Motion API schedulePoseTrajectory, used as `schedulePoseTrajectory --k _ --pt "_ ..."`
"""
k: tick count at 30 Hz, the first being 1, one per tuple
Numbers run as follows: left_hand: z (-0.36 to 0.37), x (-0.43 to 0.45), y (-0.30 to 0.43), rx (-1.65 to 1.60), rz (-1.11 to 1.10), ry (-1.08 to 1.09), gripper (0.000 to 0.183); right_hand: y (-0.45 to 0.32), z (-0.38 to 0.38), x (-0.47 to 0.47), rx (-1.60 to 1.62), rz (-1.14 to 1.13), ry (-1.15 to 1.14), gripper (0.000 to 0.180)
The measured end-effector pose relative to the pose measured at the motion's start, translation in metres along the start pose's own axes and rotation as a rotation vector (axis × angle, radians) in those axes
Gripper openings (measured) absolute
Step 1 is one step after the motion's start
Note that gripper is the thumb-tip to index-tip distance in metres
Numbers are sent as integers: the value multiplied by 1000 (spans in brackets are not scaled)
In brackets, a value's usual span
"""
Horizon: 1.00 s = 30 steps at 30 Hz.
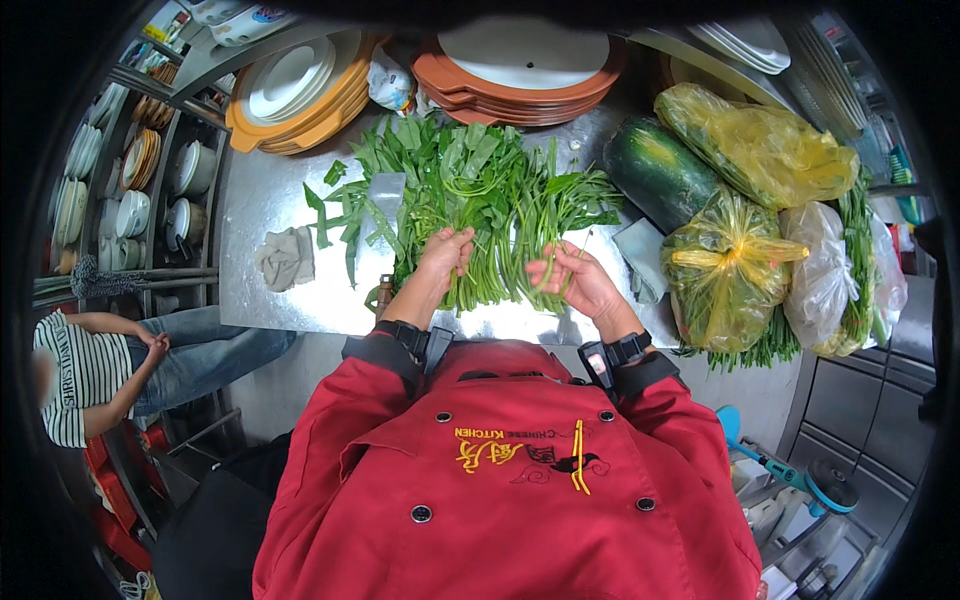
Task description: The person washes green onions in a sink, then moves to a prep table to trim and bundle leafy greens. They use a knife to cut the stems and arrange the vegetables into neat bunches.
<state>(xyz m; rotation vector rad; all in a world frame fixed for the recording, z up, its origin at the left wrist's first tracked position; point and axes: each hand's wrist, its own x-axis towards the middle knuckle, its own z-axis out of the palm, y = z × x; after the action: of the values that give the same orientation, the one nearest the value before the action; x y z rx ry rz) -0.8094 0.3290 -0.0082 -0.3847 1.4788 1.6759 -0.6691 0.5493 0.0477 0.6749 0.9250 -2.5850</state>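
A wide heap of leafy greens with long stems (pixel 480 187), likely water spinach, lies on the steel table (pixel 247 195) before me. My left hand (pixel 445 256) is at the heap's middle, its thumb and forefinger pinched together on the greens. To the right, my right hand (pixel 576 279) holds a few thin stems (pixel 551 262) between thumb and fingers, above the cut ends. A cleaver lies left of the heap. Its blade (pixel 387 191) is partly under leaves, and its handle (pixel 385 291) points at me beside my left forearm.
A crumpled cloth (pixel 285 259) lies left, a folded cloth (pixel 642 259) right. Beyond the greens stand stacked orange-rimmed plates (pixel 307 112) and brown-rimmed platters (pixel 517 97). A winter melon (pixel 660 172) and a yellow bag of greens (pixel 727 277) crowd the right. A person (pixel 142 375) is at left.
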Motion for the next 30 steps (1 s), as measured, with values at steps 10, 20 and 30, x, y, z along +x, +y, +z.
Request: schedulePoseTrajectory --k 10,20,30 --pt "18 -38 9 -24 -111 -203 13 23 -14 38 265 -12 65 9" --pt "20 -41 1 -114 -78 -282 17 26 -7 67 694 -25 33 30" --pt "35 -41 -3 106 40 -328 27 33 27 69 448 -90 206 30"
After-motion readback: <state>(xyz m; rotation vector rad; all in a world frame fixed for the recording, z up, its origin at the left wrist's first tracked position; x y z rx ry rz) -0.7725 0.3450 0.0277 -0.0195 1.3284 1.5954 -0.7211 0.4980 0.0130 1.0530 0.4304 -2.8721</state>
